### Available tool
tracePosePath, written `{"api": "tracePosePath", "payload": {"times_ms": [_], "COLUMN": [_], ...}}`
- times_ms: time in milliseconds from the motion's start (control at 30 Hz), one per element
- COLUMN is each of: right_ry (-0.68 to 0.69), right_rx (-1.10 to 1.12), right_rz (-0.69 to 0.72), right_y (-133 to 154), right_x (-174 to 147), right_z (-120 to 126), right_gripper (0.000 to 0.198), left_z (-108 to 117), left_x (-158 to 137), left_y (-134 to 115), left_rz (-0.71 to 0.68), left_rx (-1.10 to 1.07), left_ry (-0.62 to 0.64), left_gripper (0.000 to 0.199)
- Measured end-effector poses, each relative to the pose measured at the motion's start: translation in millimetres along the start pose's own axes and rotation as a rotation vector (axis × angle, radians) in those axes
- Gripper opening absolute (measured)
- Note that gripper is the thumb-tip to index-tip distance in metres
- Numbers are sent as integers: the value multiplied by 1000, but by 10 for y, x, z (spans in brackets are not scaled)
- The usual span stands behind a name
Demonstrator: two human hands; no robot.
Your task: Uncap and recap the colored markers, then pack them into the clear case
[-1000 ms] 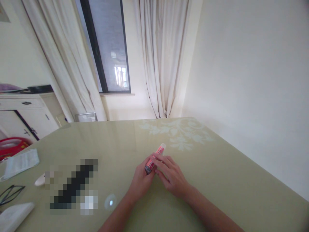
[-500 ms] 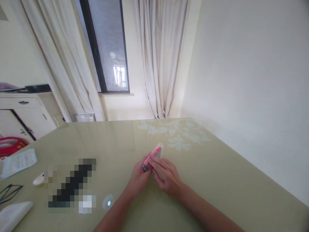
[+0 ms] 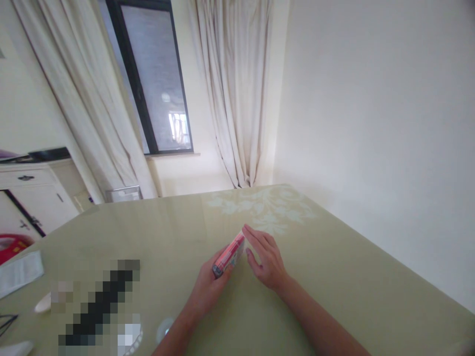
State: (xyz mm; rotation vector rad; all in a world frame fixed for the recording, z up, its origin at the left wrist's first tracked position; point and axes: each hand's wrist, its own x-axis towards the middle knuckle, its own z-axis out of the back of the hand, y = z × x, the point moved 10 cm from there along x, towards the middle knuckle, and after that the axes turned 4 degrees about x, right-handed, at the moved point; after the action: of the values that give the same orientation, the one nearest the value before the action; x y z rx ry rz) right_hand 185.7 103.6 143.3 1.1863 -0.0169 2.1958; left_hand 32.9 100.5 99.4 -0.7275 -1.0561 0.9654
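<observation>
A small flat red-and-pink pack with a dark near end is tilted up above the table, its exact kind unclear. My left hand is wrapped round its lower part, the thumb on the near side and the other fingers mostly hidden behind it. My right hand has its fingers stretched out and the thumb apart. Its fingertips are at the pack's upper far end, seemingly touching it.
The pale green table meets a white wall on the right. On the left lie a face mask, a white rounded object, a blurred-out dark object and part of some glasses. Curtains hang behind.
My right hand has slid from the middle of the pack up to its far end, and its thumb has come away. More of the pack shows. The view has shifted slightly.
</observation>
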Motion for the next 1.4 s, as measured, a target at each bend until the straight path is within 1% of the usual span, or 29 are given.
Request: {"api": "tracePosePath", "payload": {"times_ms": [67,133,267,433,567,667,733,833,867,933,1000,1067,1100,1133,1200,1233,1300,1333,1400], "right_ry": [76,112,75,5,9,-26,-81,-172,-187,-182,-120,8,82,157,310,369,444,461,466], "right_rx": [14,40,104,173,259,350,367,260,217,153,119,92,71,36,-18,-34,-51,-61,-108], "right_rz": [38,62,35,-53,-114,-200,-329,-528,-558,-540,-461,-372,-333,-286,-187,-160,-156,-177,-241], "right_y": [-12,-2,-14,-92,-111,-203,-397,-746,-815,-824,-668,-401,-255,-105,158,235,262,214,23], "right_x": [0,-4,-7,-73,-161,-233,-298,-412,-431,-411,-347,-286,-269,-259,-266,-280,-306,-316,-333], "right_z": [-64,-117,-154,-198,-224,-147,-68,60,93,126,97,-15,-90,-170,-351,-425,-513,-520,-460], "right_gripper": [63,60,55,54,56,43,35,36,38,38,36,33,32,34,50,59,70,71,66], "left_z": [-5,2,16,29,-19,-72,-124,-217,-239,-256,-249,-206,-167,-114,0,45,86,85,71], "left_x": [-1,3,13,22,9,-34,-75,-135,-150,-169,-167,-140,-122,-106,-93,-94,-97,-97,-101], "left_y": [-2,-2,18,-6,-4,46,90,136,139,120,118,201,279,377,584,665,755,764,744], "left_rz": [-2,-2,15,2,-9,-27,-46,-63,-65,-79,-83,-37,4,54,150,181,197,187,161], "left_rx": [-1,-16,-43,-37,-43,28,113,200,209,203,156,73,34,6,-6,1,24,41,82], "left_ry": [4,-3,-10,-22,-3,-4,10,72,90,106,100,62,24,-29,-148,-197,-245,-248,-237], "left_gripper": [48,47,46,45,46,47,58,90,97,99,88,67,58,53,50,51,49,48,47]}}
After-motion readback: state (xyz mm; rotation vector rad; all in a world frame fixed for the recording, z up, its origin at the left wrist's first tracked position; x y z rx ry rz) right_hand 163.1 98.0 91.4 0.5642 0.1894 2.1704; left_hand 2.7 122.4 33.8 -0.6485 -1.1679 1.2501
